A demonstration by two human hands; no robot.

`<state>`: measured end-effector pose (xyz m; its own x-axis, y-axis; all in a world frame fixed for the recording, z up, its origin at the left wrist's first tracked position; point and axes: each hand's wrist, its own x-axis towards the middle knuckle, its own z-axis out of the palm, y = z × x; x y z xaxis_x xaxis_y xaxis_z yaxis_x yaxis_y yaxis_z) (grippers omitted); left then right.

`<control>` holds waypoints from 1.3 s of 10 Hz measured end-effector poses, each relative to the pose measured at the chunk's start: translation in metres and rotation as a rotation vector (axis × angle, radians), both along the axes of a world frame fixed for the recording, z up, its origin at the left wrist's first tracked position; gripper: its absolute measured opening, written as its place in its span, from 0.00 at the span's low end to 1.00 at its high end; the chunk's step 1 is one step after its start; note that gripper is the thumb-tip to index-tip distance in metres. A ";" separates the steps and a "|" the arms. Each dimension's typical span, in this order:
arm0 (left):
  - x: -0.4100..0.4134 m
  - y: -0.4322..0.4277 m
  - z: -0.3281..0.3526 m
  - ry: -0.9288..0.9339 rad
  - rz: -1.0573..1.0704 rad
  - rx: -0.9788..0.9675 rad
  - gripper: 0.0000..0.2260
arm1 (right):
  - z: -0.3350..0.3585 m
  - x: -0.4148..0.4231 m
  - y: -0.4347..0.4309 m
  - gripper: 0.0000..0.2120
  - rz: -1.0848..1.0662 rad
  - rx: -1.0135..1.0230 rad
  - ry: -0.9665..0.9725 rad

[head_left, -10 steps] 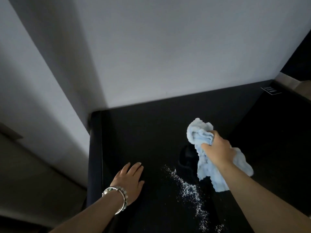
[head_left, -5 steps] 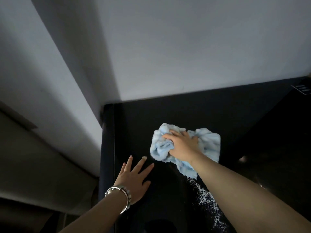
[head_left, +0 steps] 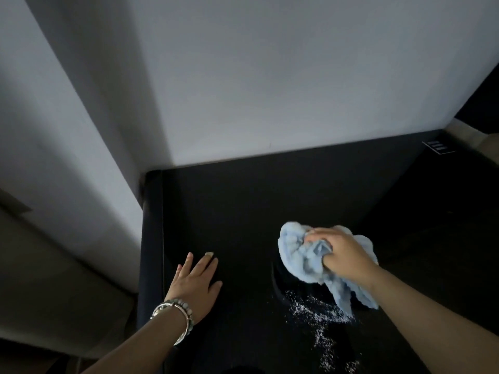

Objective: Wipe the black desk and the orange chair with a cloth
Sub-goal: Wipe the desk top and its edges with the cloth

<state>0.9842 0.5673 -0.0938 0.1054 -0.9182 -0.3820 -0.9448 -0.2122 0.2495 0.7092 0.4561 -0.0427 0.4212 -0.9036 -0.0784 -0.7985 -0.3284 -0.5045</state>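
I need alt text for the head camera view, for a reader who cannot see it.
A right hand grips a crumpled light blue cloth on a black desk, just above scattered white powder. The left hand, with bracelets at the wrist, rests flat near the desk's left edge.

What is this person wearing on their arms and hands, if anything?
Both forearms are bare, with no sleeves or gloves in view. The left wrist carries a silver bangle and a bracelet of pale beads. The right hand and its wrist show nothing worn.
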 end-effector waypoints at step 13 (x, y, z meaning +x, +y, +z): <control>0.042 0.038 -0.006 0.199 0.521 -0.268 0.23 | -0.027 0.163 0.039 0.16 0.604 -0.117 0.362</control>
<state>1.0264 0.6052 -0.0993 0.5160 -0.8321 -0.2034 -0.6640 -0.5386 0.5186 0.8725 0.4951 -0.0700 0.8169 -0.5313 -0.2247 -0.5703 -0.8023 -0.1762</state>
